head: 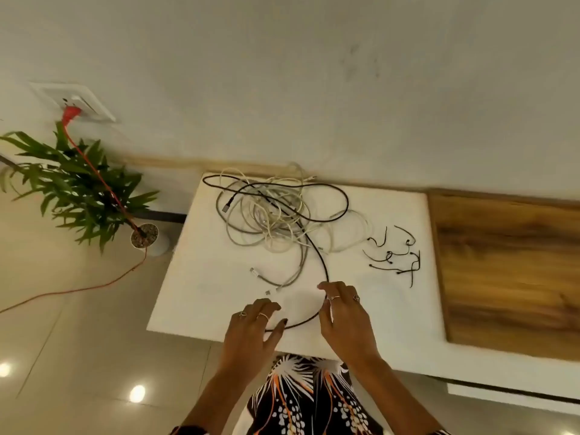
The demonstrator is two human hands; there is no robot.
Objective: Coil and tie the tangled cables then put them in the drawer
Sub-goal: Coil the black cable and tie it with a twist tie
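A tangle of white and grey cables [276, 221] lies on the white tabletop [201, 296] near the wall. A black cable [320, 255] loops through the pile and curves down toward me. My left hand [254, 328] pinches its near end between thumb and fingers. My right hand [342, 315] holds the same cable higher up, fingers curled round it, so the black cable bows between both hands. Several short black twist ties [395, 255] lie scattered to the right of the pile.
A wooden panel [508, 271] adjoins the white top on the right. A potted plant [78, 189] stands on the floor at left, with an orange cord [94, 171] running from a wall socket [75, 102] down across the tiles. No drawer is in view.
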